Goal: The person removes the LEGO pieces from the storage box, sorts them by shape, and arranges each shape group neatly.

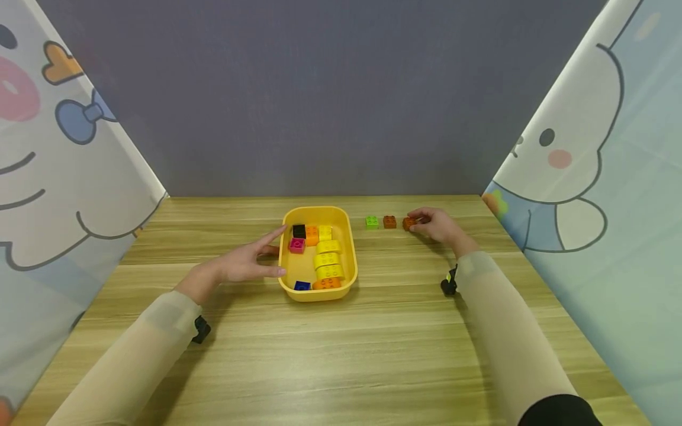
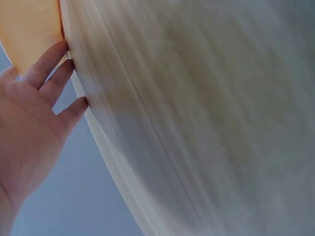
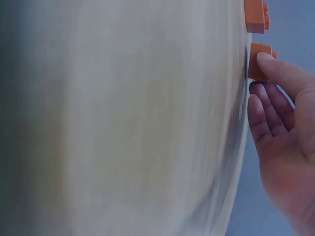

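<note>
In the head view my right hand (image 1: pixel 438 226) pinches a reddish-brown toy building brick (image 1: pixel 408 223) at the right end of a short row. The right wrist view shows the thumb against this brick (image 3: pixel 259 62), which sits at the table surface. To its left stand another brown brick (image 1: pixel 389 222) and a bright green brick (image 1: pixel 372 222). My left hand (image 1: pixel 246 262) spreads its fingers along the left side of a yellow plastic bin (image 1: pixel 350 260); in the left wrist view the fingertips (image 2: pixel 60 47) reach the bin's wall (image 2: pixel 34 29).
Inside the bin lie several yellow bricks (image 1: pixel 327 260), orange bricks (image 1: pixel 311 235), a black brick (image 1: pixel 299 231), a pink brick (image 1: pixel 296 245) and a dark blue brick (image 1: pixel 302 286). A grey panel (image 1: pixel 319 100) rises behind the wood-grain table (image 1: pixel 341 361); printed cartoon sheets flank it.
</note>
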